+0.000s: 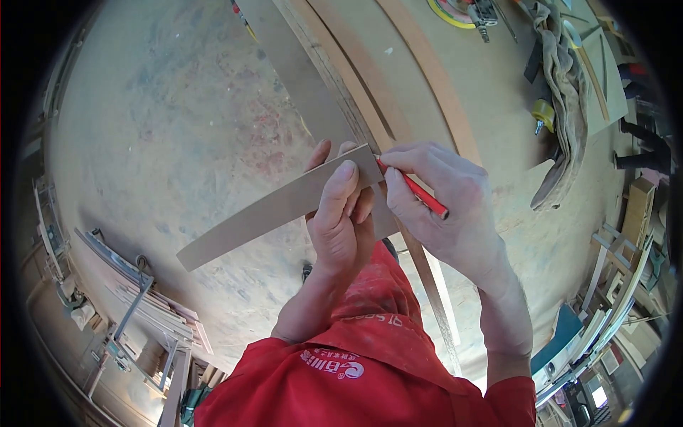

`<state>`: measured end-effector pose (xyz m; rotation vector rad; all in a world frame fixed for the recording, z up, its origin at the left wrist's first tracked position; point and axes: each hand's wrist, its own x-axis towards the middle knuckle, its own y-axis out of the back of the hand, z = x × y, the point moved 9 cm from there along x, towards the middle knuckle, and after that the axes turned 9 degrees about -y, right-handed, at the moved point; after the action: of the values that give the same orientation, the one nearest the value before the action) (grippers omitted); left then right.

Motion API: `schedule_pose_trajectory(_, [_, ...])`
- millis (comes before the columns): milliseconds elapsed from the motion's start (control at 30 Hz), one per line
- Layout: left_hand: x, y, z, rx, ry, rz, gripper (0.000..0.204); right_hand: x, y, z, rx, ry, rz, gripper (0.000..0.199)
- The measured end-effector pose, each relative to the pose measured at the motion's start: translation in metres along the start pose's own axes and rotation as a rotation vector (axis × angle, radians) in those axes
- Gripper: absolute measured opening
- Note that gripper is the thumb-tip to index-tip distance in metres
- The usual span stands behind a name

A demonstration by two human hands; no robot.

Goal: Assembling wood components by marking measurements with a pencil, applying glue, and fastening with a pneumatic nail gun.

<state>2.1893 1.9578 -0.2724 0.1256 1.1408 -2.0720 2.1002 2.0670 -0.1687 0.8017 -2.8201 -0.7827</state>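
Workshop interior, viewed from above. Dusty concrete floor [178, 107], mottled grey with faint reddish stains, across the left half. Broad wooden counter [498, 107] at upper right, pale brown, smooth, with long curved strips of board along its near edge. On the far part of the counter: crumpled beige cloth [565, 85], yellow sanding disc [448, 13], small yellow-capped tool [544, 114]. Stacked timber offcuts and metal clamps [142, 299] at lower left; further timber frames at lower right.

Thin flat strip of brown board [277, 206], long, narrow, straight-edged, matte surface, held level in front of the body above the floor, at the near edge of the counter. Left hand [341, 213] clasping the strip near its right end, thumb on top, fingers closed beneath, tips showing above the far edge. Right hand [441, 199] just beside, fingers pinched narrow on a red pencil [416, 191], tip touching the right end of the strip. Pencil slim, glossy red, angled down to the right.

Red work garment [370, 356] with short sleeves at lower centre, paint-flecked.
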Motion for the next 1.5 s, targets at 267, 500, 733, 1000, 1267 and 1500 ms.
schedule_pose_trajectory(267, [-0.006,0.008,-0.001,0.084,0.031,0.090,0.055,-0.010,-0.002,0.014,0.134,-0.148,0.046,0.018])
schedule_pose_trajectory(500, [0.023,0.005,0.004,-0.025,-0.002,-0.017,0.059,0.014,-0.008,0.013,0.066,-0.095,0.062,0.017])
schedule_pose_trajectory(733, [0.028,0.004,0.001,-0.018,-0.007,-0.021,0.058,0.022,-0.012,0.010,-0.006,-0.012,0.047,0.016])
schedule_pose_trajectory(1000, [-0.022,0.019,-0.017,0.107,0.032,0.074,0.056,-0.022,-0.005,0.015,-0.006,-0.024,-0.011,0.016])
schedule_pose_trajectory(1267, [-0.141,0.045,-0.056,0.122,0.012,0.079,0.058,-0.144,0.020,0.026,-0.022,0.005,-0.043,0.017])
schedule_pose_trajectory(1500, [-0.261,0.079,-0.098,0.091,-0.026,0.094,0.058,-0.272,0.042,0.044,-0.005,-0.002,-0.065,0.018])
